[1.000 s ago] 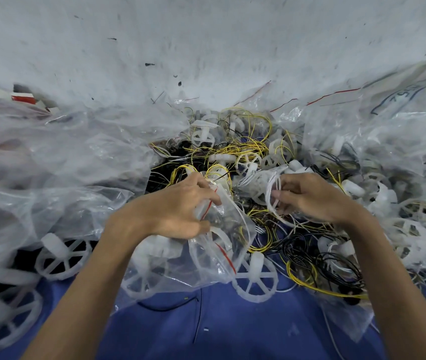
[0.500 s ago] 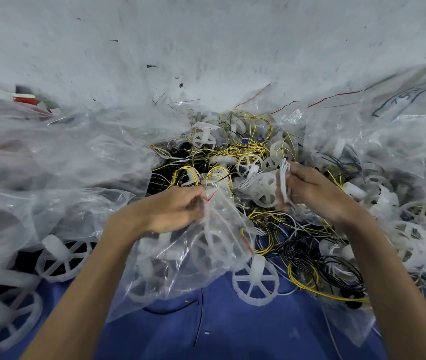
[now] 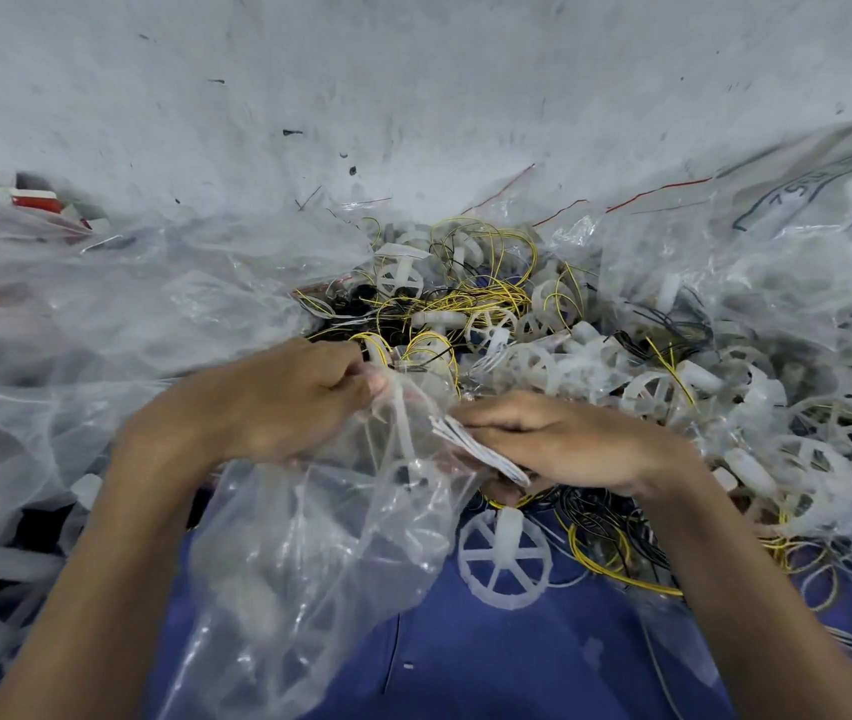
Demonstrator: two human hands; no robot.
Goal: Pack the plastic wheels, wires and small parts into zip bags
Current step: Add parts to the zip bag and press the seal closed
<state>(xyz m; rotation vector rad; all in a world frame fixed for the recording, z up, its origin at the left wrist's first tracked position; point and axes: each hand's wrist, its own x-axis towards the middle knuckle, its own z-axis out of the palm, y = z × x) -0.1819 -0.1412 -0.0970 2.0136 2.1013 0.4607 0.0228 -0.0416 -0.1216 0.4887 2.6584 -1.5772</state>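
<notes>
My left hand point(image 3: 278, 402) pinches the top edge of a clear zip bag point(image 3: 319, 553) that hangs over my lap and holds white plastic wheels. My right hand point(image 3: 564, 444) holds a small bundle of white wires point(image 3: 481, 449) at the bag's mouth, its fingertips reaching into the opening. Behind both hands lies a heap of white spoked wheels point(image 3: 533, 366) tangled with yellow wires point(image 3: 470, 298) and black wires point(image 3: 600, 517). One loose wheel point(image 3: 504, 558) rests on the blue cloth just below my right hand.
Filled clear bags point(image 3: 65, 324) are piled at the left, more bags with wheels point(image 3: 803, 356) at the right. A grey floor point(image 3: 413, 96) stretches beyond the heap. A red-and-white box point(image 3: 34, 197) peeks out at far left. Blue cloth point(image 3: 517, 662) covers my lap.
My right hand has carried the white wire bundle from the heap leftward and down to the bag's mouth. My left hand has kept its hold on the bag's edge, raising it slightly.
</notes>
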